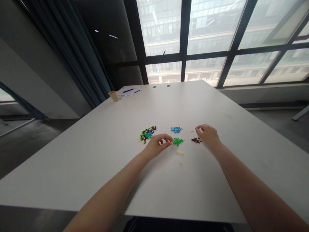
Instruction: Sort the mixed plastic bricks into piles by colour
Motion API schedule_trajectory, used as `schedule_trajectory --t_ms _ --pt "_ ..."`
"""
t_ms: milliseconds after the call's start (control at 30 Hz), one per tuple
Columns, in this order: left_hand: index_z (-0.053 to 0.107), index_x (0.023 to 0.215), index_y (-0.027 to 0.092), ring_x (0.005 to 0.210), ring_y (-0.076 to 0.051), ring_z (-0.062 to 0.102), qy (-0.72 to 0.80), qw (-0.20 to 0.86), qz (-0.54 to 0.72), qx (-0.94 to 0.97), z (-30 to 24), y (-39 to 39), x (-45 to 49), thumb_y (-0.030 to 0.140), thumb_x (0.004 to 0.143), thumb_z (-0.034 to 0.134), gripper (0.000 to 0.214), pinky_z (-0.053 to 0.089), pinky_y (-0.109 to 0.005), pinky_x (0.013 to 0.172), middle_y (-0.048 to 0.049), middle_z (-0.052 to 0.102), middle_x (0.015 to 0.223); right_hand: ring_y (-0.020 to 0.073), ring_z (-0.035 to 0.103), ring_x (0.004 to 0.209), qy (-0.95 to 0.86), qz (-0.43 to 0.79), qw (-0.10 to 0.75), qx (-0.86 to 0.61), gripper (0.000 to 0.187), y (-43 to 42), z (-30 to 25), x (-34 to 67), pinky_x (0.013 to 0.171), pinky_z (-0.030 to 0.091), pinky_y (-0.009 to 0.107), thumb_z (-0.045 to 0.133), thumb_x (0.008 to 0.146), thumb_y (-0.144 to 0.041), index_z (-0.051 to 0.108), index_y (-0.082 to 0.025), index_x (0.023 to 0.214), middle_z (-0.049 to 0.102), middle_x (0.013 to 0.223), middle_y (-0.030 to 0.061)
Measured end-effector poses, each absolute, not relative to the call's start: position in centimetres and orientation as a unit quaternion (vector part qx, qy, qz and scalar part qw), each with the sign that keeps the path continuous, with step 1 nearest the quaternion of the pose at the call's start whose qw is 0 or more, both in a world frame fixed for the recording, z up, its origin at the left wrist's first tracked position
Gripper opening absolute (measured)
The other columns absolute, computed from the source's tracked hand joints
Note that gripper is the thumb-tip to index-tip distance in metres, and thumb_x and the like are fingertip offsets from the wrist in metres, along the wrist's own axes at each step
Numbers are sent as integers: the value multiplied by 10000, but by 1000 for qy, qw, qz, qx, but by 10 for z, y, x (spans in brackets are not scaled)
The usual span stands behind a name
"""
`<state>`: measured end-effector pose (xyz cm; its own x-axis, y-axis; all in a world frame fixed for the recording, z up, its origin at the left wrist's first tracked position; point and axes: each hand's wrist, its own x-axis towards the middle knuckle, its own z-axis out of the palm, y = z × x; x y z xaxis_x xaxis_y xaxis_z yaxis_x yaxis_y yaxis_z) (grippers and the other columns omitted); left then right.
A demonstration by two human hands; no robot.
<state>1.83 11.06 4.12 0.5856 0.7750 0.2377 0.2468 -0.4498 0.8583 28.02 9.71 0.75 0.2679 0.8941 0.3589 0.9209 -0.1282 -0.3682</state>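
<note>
On the white table (96, 154) lie small heaps of tiny coloured pieces. A mixed heap (147, 133) sits left of a blue heap (176, 129), a green heap (178, 141), a dark brown heap (196, 140) and a few pale yellow pieces (180, 152). My left hand (158, 144) rests between the mixed heap and the green heap, fingers curled in a pinch with the tips at the green pieces. My right hand (209, 134) lies just right of the brown heap, fingers bent in a pinch. What either pinch holds is too small to see.
At the table's far left corner stand a tan paper cup (114, 95) and sheets of paper with a blue pen (127, 91). Two small dark discs (161, 86) lie near the far edge. Large windows and a dark curtain are behind the table.
</note>
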Motion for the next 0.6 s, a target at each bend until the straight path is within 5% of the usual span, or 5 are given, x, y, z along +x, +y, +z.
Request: schedule_trajectory --t_ms 400,600 --pt "603 982 232 750 -160 578 299 433 357 772 43 100 24 260 717 620 267 387 -249 674 -42 678 793 133 477 622 -740 -6 387 -551 178 71 42 237 670 374 272 502 780 -267 655 -200 841 520 612 0" --pt "593 1016 231 744 -145 579 270 392 336 813 39 103 24 238 729 611 287 383 -274 798 -28 673 783 132 504 722 -830 97 352 -422 161 62 43 218 696 395 268 554 779 -244 655 -233 903 564 701 9"
